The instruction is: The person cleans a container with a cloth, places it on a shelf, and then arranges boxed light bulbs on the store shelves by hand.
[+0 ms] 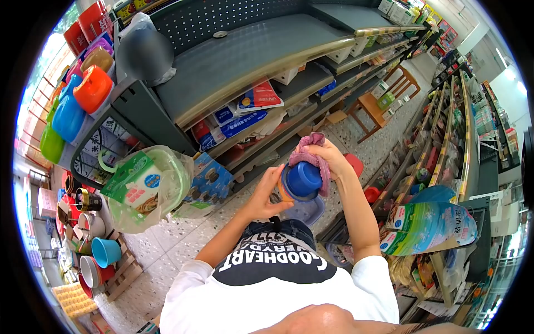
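In front of my waist, my left hand grips a container with a blue lid from its side; a strip of orange shows on its body. My right hand is closed on a pink cloth, which is pressed against the far and right side of the lid. Much of the container's body is hidden by the lid and my fingers. Below it, close to my legs, sits a greyish-blue plastic basin.
A shelf unit with a bare top board stands ahead, packaged goods on its lower level. A bagged green item is at left. Another shelf row runs along the right. A wooden chair stands in the aisle.
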`<state>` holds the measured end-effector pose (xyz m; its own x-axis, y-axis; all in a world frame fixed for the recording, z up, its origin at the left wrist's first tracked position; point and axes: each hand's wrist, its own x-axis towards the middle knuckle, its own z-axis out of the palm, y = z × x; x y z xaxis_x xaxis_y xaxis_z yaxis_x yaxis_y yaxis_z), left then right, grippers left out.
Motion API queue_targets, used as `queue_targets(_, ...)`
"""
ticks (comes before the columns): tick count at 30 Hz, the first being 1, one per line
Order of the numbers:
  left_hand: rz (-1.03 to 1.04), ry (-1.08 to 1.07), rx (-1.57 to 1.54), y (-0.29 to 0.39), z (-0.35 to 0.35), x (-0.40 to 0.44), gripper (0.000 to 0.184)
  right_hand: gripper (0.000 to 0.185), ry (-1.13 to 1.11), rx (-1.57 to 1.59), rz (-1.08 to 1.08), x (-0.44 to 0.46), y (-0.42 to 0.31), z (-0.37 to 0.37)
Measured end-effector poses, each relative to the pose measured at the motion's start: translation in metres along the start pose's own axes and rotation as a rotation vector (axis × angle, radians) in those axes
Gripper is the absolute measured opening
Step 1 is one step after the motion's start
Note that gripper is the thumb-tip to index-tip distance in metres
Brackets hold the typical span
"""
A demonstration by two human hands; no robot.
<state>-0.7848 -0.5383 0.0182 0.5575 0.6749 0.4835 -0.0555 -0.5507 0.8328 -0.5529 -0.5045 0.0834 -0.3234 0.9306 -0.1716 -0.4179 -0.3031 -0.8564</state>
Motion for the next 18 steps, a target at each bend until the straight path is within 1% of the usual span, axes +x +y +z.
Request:
queue_targets(2,-0.014,0.006,-0.021,-0.003,0.003,-0.001,0.098,0.019,0.066,0.042,-0.011,-0.005,0.001,0.003)
queue_targets(5,-0.151,0.053,-0.310,-0.020,0.017,-0.011,0.101,0.020,0.174,0.065,-0.004,-0.012,0.002,0.009)
queue_targets(8,-0.187,0.086,-0.403,-0.020,0.021,-0.009,0.103,0.019,0.281,0.016,0.030,-0.011,0.009,0.001)
queue_targets(11,-0.191,0.120,-0.415,-0.018,0.023,-0.008,0.105,0.017,0.395,-0.033,0.000,-0.017,0.009,0.009)
queue_targets(14,-0.213,0.263,-0.524,-0.012,0.022,0.000,0.103,0.016,0.451,-0.180,-0.001,-0.023,0.008,0.019)
queue_targets(17,-0.143,0.171,-0.143,-0.017,0.010,0.000,0.100,0.016,0.430,-0.165,-0.018,-0.026,0.006,0.019)
queue_targets(18,-0.123,0.172,-0.076,-0.015,0.010,0.000,0.099,0.016,0.435,-0.187,-0.013,-0.027,0.006,0.020)
